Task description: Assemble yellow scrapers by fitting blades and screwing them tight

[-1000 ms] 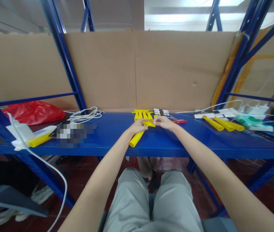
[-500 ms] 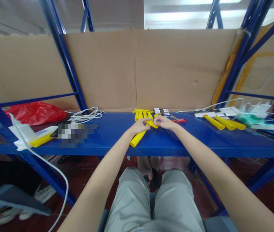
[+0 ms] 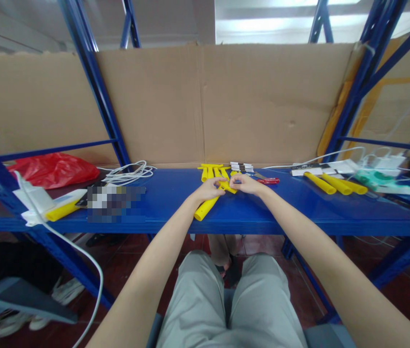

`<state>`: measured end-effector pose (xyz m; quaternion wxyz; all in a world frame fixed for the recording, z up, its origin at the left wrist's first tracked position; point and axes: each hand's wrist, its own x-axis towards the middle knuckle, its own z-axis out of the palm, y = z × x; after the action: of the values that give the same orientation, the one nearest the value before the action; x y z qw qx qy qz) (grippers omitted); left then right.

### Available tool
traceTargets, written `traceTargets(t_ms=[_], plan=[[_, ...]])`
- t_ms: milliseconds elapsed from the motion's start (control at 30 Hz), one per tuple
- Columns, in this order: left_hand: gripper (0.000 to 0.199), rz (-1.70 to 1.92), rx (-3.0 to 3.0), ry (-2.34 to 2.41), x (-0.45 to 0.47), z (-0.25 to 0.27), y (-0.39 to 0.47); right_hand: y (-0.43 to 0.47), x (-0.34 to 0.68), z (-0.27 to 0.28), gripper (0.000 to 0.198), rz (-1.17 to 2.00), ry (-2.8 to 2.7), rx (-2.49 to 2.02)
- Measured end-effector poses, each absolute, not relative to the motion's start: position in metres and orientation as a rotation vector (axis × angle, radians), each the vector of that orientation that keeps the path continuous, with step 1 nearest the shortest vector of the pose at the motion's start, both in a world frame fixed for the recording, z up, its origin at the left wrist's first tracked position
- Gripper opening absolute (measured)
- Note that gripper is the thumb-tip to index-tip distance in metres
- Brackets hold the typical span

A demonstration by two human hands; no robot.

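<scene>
My left hand [image 3: 209,189] is closed on a yellow plastic tube [image 3: 206,209], whose round end slants down toward the bench's front edge. The tube's far end branches out between my hands, partly hidden by fingers. At that end, my right hand [image 3: 247,184] has its fingers pinched together; a small dark bit shows at them, too small to name. Just beyond my hands lie several yellow T-shaped pieces [image 3: 210,170]. A stack of small white-and-black strips [image 3: 241,167] sits behind my right hand. Beside that hand lies a red-handled tool [image 3: 270,181].
Several yellow tubes [image 3: 320,183] lie to the right, near a green-and-white plastic bundle [image 3: 378,181]. White cable coils [image 3: 132,171] and a red plastic bag [image 3: 56,169] are on the left. Blue rack posts [image 3: 98,87] and a cardboard panel [image 3: 154,106] bound the blue bench [image 3: 168,193].
My right-hand fingers have shifted slightly at the branched end, and a small dark bit now shows there. The left hand and the yellow tube hold their place.
</scene>
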<state>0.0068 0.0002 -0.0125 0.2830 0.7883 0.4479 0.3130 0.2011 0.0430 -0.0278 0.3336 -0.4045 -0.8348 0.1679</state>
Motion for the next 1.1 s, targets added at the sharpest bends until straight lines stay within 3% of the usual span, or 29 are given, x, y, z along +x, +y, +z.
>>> traceTargets(t_ms=[1100], plan=[[0.052, 0.889, 2.119, 1.087, 0.0026, -0.0181, 0.0085, 0.0423, 0.2036, -0.0291, 0.008, 0.341, -2.242, -0.909]])
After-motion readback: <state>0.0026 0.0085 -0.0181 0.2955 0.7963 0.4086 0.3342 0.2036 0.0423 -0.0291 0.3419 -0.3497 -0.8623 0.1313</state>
